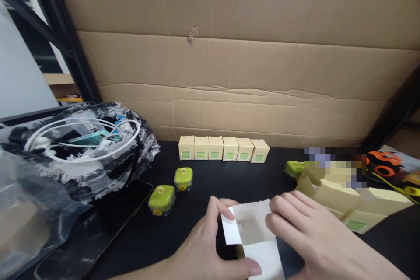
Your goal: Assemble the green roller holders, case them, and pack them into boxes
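Note:
Between my two hands is an open carton, its white inside and unfolded flaps facing up. My left hand grips its left side, thumb on the near flap and fingers behind the left flap. The curled fingers of my right hand hold the right edge. Inside, the carton looks empty. Left of my hands are two small containers with green lids, a nearer one and a farther one. Several closed cream boxes with green labels stand in a row farther back.
A pile of open cream boxes lies at the right, beside another green-lidded container and orange toy vehicles. On the left are a fluffy basket with white cables, a plastic bag and a dark glossy panel. Cardboard stands behind.

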Demonstrator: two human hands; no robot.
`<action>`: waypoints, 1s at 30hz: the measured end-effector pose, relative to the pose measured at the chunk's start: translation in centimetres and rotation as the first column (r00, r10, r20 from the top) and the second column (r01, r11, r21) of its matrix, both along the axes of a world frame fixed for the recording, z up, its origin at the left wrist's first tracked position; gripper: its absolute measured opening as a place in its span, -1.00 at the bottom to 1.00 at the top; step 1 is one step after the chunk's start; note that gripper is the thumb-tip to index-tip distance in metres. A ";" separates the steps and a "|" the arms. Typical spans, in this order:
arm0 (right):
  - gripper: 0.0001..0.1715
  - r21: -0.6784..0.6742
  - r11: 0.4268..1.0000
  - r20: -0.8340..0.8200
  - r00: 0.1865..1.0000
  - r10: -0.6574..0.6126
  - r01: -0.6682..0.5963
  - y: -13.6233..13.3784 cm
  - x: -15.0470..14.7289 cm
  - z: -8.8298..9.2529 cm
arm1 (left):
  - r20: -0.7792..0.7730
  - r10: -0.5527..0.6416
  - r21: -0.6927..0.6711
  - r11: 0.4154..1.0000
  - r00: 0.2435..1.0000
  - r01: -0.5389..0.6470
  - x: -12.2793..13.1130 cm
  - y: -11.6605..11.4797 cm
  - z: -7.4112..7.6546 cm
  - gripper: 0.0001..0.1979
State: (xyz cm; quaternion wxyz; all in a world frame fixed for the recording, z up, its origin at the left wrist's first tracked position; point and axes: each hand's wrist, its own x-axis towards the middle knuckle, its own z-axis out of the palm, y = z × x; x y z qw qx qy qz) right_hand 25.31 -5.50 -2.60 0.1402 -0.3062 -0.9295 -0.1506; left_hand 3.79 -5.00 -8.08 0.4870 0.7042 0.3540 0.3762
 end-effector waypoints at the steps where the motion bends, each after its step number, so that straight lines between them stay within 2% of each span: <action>1: -0.47 -0.001 1.000 -0.007 1.000 -0.009 0.009 0.1 -0.1 -0.2 | -0.015 -0.004 0.009 1.000 1.000 0.004 0.0 0.0 0.1 -0.45; 5: -0.42 -0.198 0.976 -0.111 0.987 -0.116 0.093 0.3 -0.6 -1.9 | -0.058 -0.058 0.022 0.998 0.997 0.060 -0.3 0.1 -0.1 -0.59; 7: -0.40 -0.344 0.927 -0.171 0.960 -0.220 0.151 0.3 -0.8 -2.5 | -0.074 -0.054 -0.004 0.999 0.996 0.054 -0.3 0.2 -0.3 -0.62; 9: -0.31 -0.464 0.872 -0.207 0.938 -0.279 0.157 0.3 -0.8 -2.5 | -0.095 -0.036 -0.034 0.999 0.995 0.033 -0.3 0.2 -0.2 -0.57; 12: -0.32 -0.547 0.835 -0.288 0.923 -0.255 0.060 0.9 -0.6 -0.9 | -0.100 -0.010 -0.064 0.998 0.995 0.004 -0.2 0.1 0.0 -0.51; 15: -0.62 -0.507 0.862 -0.409 0.879 -0.247 0.006 2.7 -1.7 1.7 | -0.073 -0.009 -0.080 0.997 0.997 0.003 -0.2 0.2 0.2 -0.52; 17: -0.87 -0.461 0.887 -0.366 0.916 -0.165 -0.024 4.6 -3.6 3.1 | -0.088 -0.007 -0.080 0.997 0.996 0.000 -0.2 0.2 0.2 -0.51; 18: -0.86 -0.457 0.888 -0.328 0.938 -0.111 -0.055 5.6 -4.8 3.6 | -0.109 -0.001 -0.078 0.997 0.994 -0.007 -0.2 0.2 0.3 -0.51; 20: -0.68 -0.476 0.872 -0.218 0.976 0.012 -0.117 7.8 -7.5 4.0 | -0.155 0.009 -0.079 0.997 0.988 -0.022 -0.3 0.2 0.4 -0.51; 22: -0.55 -0.516 0.841 -0.106 0.986 0.129 -0.165 9.7 -10.2 3.7 | -0.182 0.021 -0.084 0.996 0.983 -0.037 -0.3 0.1 0.6 -0.51; 24: -0.45 -0.550 0.816 -0.034 0.980 0.194 -0.180 11.2 -12.4 3.1 | -0.182 0.033 -0.077 0.996 0.983 -0.048 -0.3 0.0 0.8 -0.52; 27: -0.48 -0.581 0.791 0.002 0.971 0.237 -0.192 12.4 -14.2 2.2 | -0.174 0.043 -0.054 0.997 0.984 -0.053 -0.2 -0.2 1.1 -0.53; 30: -0.57 -0.574 0.791 -0.052 0.974 0.221 -0.210 12.1 -13.4 1.8 | -0.188 0.050 -0.044 0.997 0.981 -0.059 -0.2 -0.3 1.2 -0.54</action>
